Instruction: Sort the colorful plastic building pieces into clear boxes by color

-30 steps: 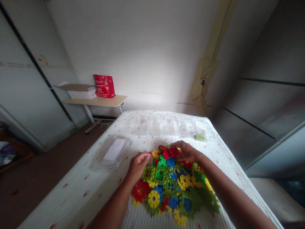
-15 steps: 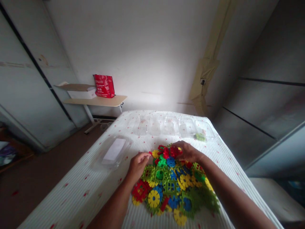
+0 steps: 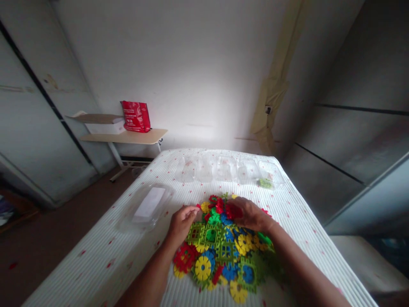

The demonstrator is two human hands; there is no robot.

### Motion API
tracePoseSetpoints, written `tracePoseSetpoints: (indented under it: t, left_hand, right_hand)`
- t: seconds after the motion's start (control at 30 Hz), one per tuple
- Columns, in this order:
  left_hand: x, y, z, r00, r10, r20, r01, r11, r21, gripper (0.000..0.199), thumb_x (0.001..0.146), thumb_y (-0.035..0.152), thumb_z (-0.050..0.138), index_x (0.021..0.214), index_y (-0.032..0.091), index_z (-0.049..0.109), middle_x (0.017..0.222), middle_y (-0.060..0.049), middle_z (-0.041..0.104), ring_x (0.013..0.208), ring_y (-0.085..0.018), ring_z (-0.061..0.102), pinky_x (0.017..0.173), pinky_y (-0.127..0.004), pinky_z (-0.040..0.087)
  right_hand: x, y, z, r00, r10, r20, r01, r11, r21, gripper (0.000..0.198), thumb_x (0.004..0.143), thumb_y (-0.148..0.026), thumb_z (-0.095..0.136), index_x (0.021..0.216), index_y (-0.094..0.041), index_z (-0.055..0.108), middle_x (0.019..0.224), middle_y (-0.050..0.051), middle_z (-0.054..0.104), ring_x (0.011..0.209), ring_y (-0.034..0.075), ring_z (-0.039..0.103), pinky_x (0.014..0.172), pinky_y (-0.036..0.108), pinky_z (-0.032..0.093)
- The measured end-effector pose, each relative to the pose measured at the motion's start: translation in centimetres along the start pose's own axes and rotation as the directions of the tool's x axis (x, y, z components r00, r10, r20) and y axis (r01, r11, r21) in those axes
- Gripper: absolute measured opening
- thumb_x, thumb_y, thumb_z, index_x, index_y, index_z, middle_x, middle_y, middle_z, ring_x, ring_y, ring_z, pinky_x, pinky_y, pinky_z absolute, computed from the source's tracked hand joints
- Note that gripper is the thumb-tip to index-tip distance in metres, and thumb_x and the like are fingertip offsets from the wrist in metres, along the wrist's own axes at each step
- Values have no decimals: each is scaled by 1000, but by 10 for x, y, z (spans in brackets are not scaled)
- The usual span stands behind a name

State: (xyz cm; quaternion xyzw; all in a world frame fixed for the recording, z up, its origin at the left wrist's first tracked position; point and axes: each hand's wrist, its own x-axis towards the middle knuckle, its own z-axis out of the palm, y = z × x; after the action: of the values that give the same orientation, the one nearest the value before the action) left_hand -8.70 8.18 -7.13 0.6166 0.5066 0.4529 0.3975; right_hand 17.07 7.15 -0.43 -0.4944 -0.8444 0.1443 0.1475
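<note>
My left hand is closed in a pinch at the left edge of a heap of colourful plastic building pieces. A small red plastic piece shows at its fingertips. At the heap's far side, my right hand curls its fingers around a red plastic piece, partly hidden by the fingers. Between the hands lie other red pieces, a green piece and a yellow flower-shaped disc. Nearer to me are green square window pieces and a large yellow disc.
Clear plastic containers stand in a row at the far side; the rightmost has green pieces. A clear tray with white paper lies left on the striped cloth. Behind, a small table bears a red bag and a box.
My right hand has moved slightly nearer to me with the red piece. My left hand keeps its pinch beside the heap. The whole view has shifted slightly.
</note>
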Motion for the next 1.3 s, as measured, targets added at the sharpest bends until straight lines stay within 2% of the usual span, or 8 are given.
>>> tracePoseSetpoints:
  t: [0.27,0.5,0.8,0.9,1.0,1.1,1.2,1.3]
  left_hand:
    - [0,2,1,1000,19,-16,-19,1000,-22,24,75,33,54,85,15,67,85,-7,69,81,-19,63,76,-29,49]
    - [-2,5,2,1000,8,-22,-9,999,-37,25,75,34,54,86,15,66,86,-7,69,82,-19,63,77,-29,49]
    - [0,1,0,1000,24,-9,-24,1000,-9,25,76,33,53,87,15,66,87,-8,69,83,-20,63,76,-29,49]
    - [-1,2,0,999,29,-16,-29,1000,6,25,76,33,53,86,15,66,87,-7,69,83,-19,63,76,-29,49]
    - [-3,7,0,997,75,-19,-74,996,53,23,77,31,52,87,16,66,86,-6,68,81,-18,63,74,-27,49]
    - [-9,17,3,985,171,-4,-169,976,140,20,76,26,53,87,17,66,87,-6,67,81,-16,61,74,-27,48]
    - [-15,30,8,963,271,18,-268,938,222,17,73,23,55,85,18,66,89,-6,66,86,-17,60,81,-29,46]
    - [-20,39,12,947,315,60,-319,911,262,17,71,22,58,85,20,67,91,-6,65,89,-18,58,83,-31,46]
  right_hand:
    - [-2,7,6,995,-90,-37,92,994,56,52,68,-27,61,118,-19,52,108,10,59,97,23,54,84,36,42]
    - [-4,11,9,996,-76,-49,81,992,97,54,68,-30,62,120,-21,51,110,9,59,98,24,54,85,37,41]
    - [-2,4,6,997,-68,-27,70,994,84,51,65,-21,60,116,-19,54,104,8,61,94,22,55,83,35,42]
    - [-3,8,8,994,-90,-54,96,989,115,56,65,-23,62,120,-20,51,110,9,59,98,23,54,86,38,41]
    - [-5,9,7,992,-59,-113,82,974,213,73,67,-24,64,133,-21,35,120,10,53,105,23,51,89,40,41]
    - [-7,5,6,992,-21,-126,56,959,276,82,68,-21,62,139,-21,21,117,9,55,99,20,55,85,36,44]
    - [-7,-1,9,991,-54,-123,84,965,249,83,68,-20,61,140,-20,19,111,9,58,94,19,57,82,34,45]
    - [-6,-10,15,986,-103,-130,129,967,218,82,69,-19,59,140,-19,19,111,10,59,95,20,56,81,34,45]
